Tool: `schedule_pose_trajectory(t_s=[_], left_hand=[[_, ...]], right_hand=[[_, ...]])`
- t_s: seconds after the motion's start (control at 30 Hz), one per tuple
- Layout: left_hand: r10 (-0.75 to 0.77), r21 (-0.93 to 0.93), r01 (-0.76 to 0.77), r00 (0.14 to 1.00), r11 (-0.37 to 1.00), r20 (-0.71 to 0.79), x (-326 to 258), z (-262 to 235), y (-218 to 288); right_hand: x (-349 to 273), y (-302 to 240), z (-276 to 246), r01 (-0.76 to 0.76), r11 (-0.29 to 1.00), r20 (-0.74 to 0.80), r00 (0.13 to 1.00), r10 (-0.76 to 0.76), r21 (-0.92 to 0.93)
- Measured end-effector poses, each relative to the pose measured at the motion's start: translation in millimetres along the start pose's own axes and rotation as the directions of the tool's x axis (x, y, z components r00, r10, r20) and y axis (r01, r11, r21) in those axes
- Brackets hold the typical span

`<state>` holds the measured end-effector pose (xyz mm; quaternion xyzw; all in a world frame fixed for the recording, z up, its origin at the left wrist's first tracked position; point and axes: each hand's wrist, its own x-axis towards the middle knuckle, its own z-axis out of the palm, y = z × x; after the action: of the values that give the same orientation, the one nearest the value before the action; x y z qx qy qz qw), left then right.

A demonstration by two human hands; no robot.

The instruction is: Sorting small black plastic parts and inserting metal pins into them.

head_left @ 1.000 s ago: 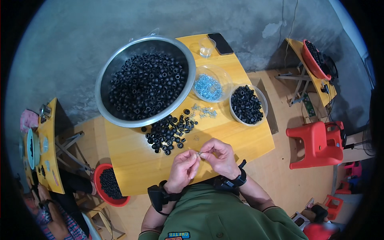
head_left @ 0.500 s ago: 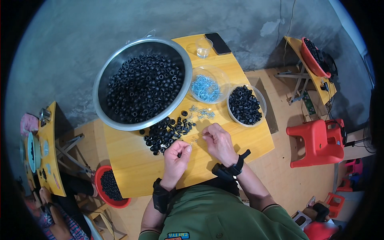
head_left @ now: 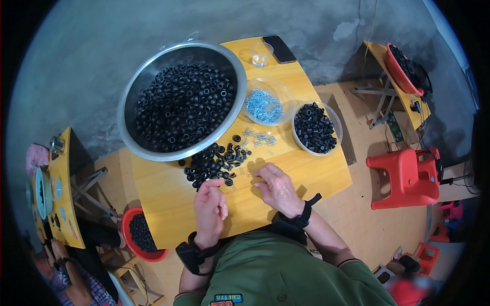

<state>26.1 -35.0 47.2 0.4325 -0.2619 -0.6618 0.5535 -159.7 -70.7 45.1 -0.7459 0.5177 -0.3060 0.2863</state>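
My left hand (head_left: 210, 210) is at the near edge of a loose pile of black ring-shaped caps (head_left: 205, 163), index finger stretched toward them, the other fingers loosely bent; I see nothing in it. To its right, my right hand (head_left: 278, 189) hovers low over the yellow table (head_left: 173, 204), thumb and forefinger apart with nothing visible between them. A few tiny wire springs (head_left: 234, 187) lie between the hands. More small silvery springs (head_left: 261, 136) are scattered beyond them, and small black plugs (head_left: 236, 155) mix into the pile's right side.
A large metal basin (head_left: 235, 120) full of black caps stands at the back left. Beside it are a clear tub of bluish springs (head_left: 264, 107), a tub of black plugs (head_left: 315, 127), a plastic cup (head_left: 260, 60) and a phone (head_left: 279, 49). A red stool (head_left: 398, 178) stands right; another person's arm (head_left: 74, 275) shows left.
My left hand has moved left and turned, its pinch loosened, beside the black caps. My right hand has shifted slightly nearer, with thumb and forefinger now apart. The view has tilted slightly.
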Motion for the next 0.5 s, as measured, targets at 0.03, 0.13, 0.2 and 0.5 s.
schedule_pose_trajectory(t_s=[0.03, 0.13, 0.2, 0.5], left_hand=[[-0.011, -0.148, 0.006, 0.999, 0.989, -0.030, -8, -6, 0], [0.044, -0.232, -0.048, 0.999, 0.972, -0.020, -26, -17, -2], [0.034, -0.273, -0.053, 0.997, 0.961, -0.071, -37, -20, 0], [0.076, -0.342, -0.085, 0.996, 0.936, -0.040, -37, -32, -10]], right_hand=[[1, -2, 0, 0.004, 1.000, 0.003, 1.000, -0.004, 0.001], [2, -5, -3, 0.005, 1.000, -0.016, 1.000, -0.005, 0.000], [1, -9, -5, -0.020, 1.000, 0.006, 1.000, 0.020, 0.021], [3, -32, 29, 0.110, 0.994, 0.076, 0.991, -0.111, 0.017]])
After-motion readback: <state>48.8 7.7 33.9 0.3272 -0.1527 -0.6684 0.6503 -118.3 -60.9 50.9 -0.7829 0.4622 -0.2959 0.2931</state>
